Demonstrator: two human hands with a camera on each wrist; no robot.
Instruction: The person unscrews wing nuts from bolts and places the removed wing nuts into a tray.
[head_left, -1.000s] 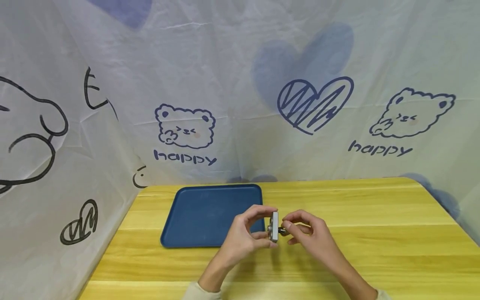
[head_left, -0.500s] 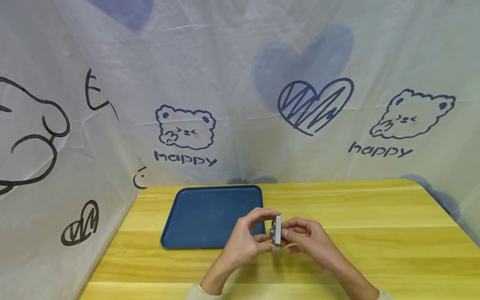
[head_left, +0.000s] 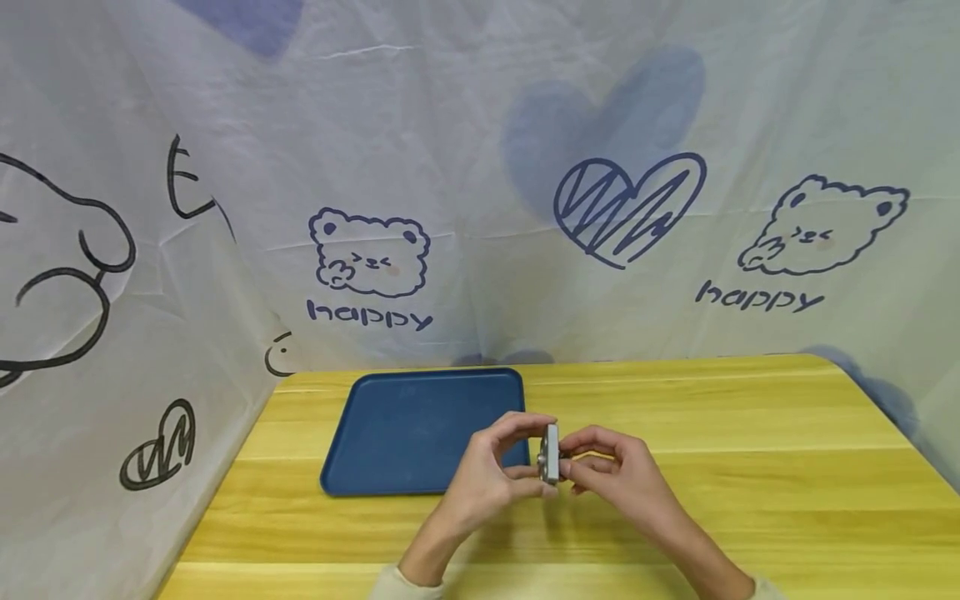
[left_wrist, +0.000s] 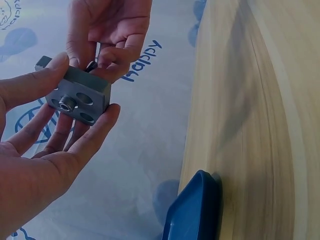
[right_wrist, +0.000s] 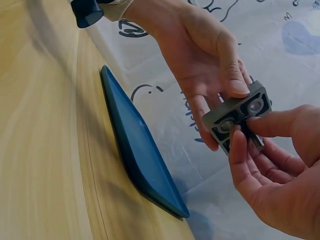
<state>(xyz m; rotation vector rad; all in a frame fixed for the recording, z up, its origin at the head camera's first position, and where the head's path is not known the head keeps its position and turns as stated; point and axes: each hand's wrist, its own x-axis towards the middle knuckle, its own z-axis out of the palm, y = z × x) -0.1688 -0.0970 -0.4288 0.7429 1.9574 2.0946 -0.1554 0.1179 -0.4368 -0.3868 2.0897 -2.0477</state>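
Note:
My left hand (head_left: 483, 477) holds a grey metal block (head_left: 552, 454) upright by its edges, with the thumb on one edge and fingers on the opposite one. Round holes and a protruding round metal stud (left_wrist: 66, 103) show on one face in the left wrist view. The other face, recessed, is in the right wrist view. There my right hand (right_wrist: 280, 175) pinches a dark screw (right_wrist: 259, 142) with a threaded end, close against the block. Fingertips hide most of the screw and where it meets the block.
A blue rectangular tray (head_left: 420, 433) lies on the wood-grain table (head_left: 750, 467), left of and behind the hands. A white printed cloth (head_left: 480, 167) hangs behind the table and along its left side.
The right fingers have moved left, up against the block; the dark piece seen between them and the block earlier is now mostly hidden. The left hand keeps its hold, with only slight shifts.

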